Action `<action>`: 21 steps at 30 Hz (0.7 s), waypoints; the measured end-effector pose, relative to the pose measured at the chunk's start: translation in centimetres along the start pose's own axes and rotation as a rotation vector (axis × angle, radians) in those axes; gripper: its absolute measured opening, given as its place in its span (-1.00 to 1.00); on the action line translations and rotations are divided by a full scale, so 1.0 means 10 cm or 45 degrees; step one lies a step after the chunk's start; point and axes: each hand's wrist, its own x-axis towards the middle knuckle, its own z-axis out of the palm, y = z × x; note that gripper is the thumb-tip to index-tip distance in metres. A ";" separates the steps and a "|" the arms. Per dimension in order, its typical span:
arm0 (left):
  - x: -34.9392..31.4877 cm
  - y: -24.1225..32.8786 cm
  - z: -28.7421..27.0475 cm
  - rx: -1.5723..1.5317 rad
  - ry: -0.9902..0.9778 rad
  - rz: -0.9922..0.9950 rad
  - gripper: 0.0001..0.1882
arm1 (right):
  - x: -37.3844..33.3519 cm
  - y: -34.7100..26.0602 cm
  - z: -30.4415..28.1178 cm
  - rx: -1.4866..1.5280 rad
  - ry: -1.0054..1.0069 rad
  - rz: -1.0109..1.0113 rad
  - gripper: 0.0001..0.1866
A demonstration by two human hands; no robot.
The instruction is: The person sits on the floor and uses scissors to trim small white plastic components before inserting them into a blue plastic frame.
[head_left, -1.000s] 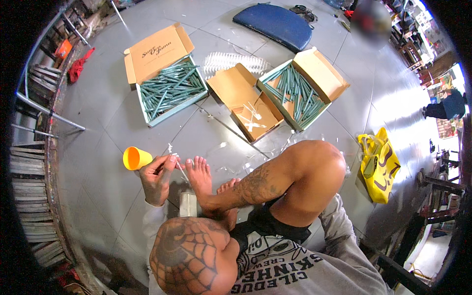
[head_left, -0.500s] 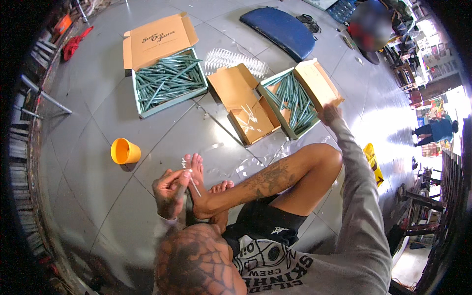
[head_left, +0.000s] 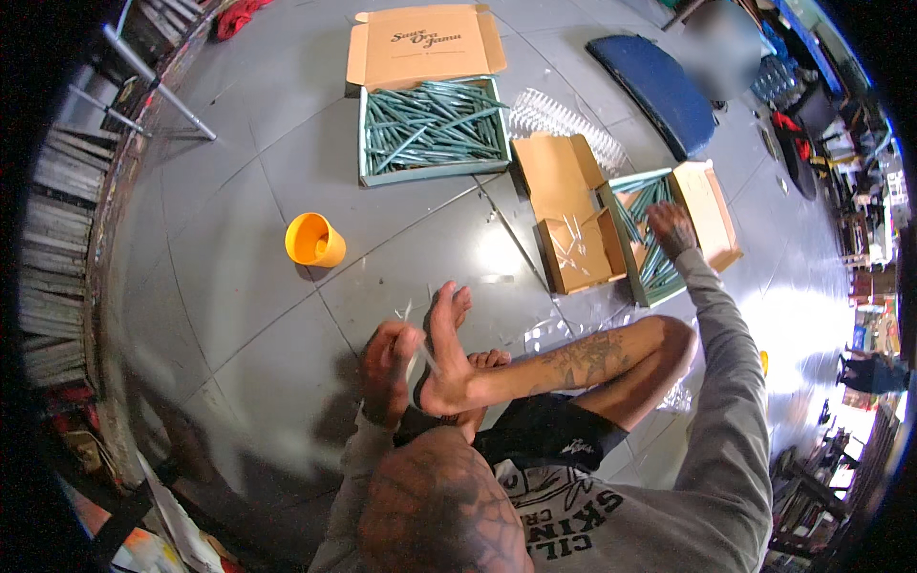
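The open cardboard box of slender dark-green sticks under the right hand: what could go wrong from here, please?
The right hand is over loose, slender dark-green sticks and might push some out of the cardboard box. The thin white piece in the left hand could slip and get lost among shiny translucent scraps on the grey tiled floor. The yellow-orange cup, standing free, might be knocked over.

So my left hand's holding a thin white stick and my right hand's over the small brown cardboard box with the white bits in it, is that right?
Not quite: your right hand is over the open rectangular cardboard box of slim dark green sticks. The head view shows it. Your left hand does hold a thin white stick.
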 end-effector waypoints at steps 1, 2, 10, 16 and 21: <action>0.12 0.02 0.11 -0.019 -0.051 0.099 -0.76 | 0.08 -0.07 -0.34 0.181 0.039 0.133 -0.76; 0.28 0.11 0.24 -0.090 -0.107 0.141 -0.78 | 0.22 -0.18 -0.70 0.359 0.094 0.270 -0.78; 0.90 0.65 1.20 -0.686 -0.093 0.137 -0.79 | 1.00 -2.79 -2.40 2.138 0.599 0.726 -0.71; 0.92 0.78 0.46 -0.760 0.268 0.004 -0.88 | 1.01 -3.55 -2.87 1.957 0.550 0.798 -0.74; 0.85 1.03 0.21 -0.921 0.345 0.048 -0.87 | 0.92 -3.69 -2.87 1.534 0.667 0.531 -0.76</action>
